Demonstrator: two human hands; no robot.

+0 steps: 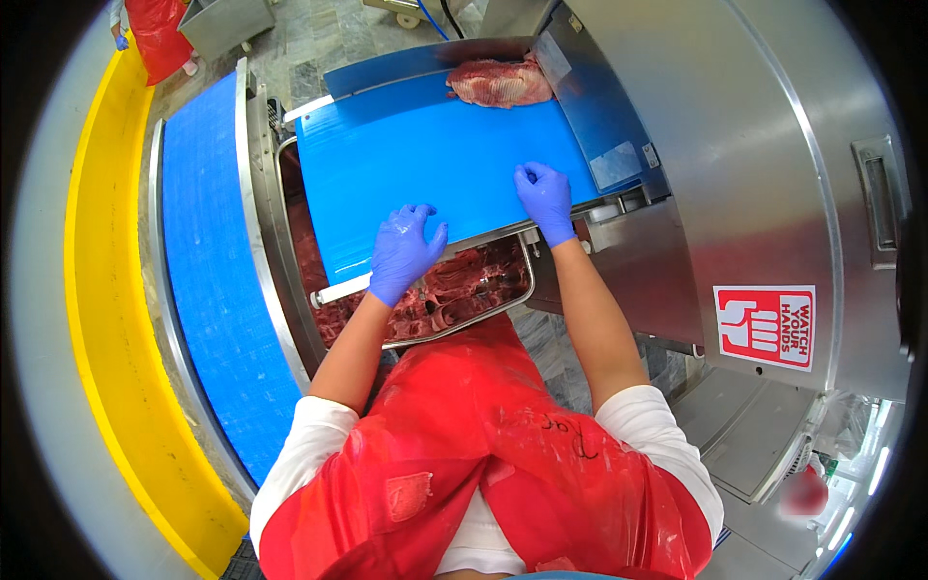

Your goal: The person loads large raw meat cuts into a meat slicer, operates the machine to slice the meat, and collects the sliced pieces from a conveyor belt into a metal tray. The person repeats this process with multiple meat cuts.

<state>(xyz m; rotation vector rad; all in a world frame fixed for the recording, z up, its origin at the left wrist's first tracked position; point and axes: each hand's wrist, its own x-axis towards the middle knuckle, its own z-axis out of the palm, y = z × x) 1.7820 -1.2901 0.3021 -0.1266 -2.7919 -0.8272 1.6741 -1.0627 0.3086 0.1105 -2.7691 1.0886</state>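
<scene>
My left hand, in a purple glove, hovers at the near edge of a blue conveyor belt, its thumb and fingers apart and nothing in them. Further right, my right hand, gloved the same way, is over the belt's near right side with the fingers curled in; no object shows in it. At the belt's far right end, away from both hands, lies a slab of raw meat with rib marks across its surface. Beneath the near edge of the belt a metal tub holds dark red meat pieces.
A steel machine housing with a red-and-white warning sticker stands at the right. On the left runs a second blue conveyor, beside a yellow barrier. Another person in a red apron is at the far left, near a metal cart.
</scene>
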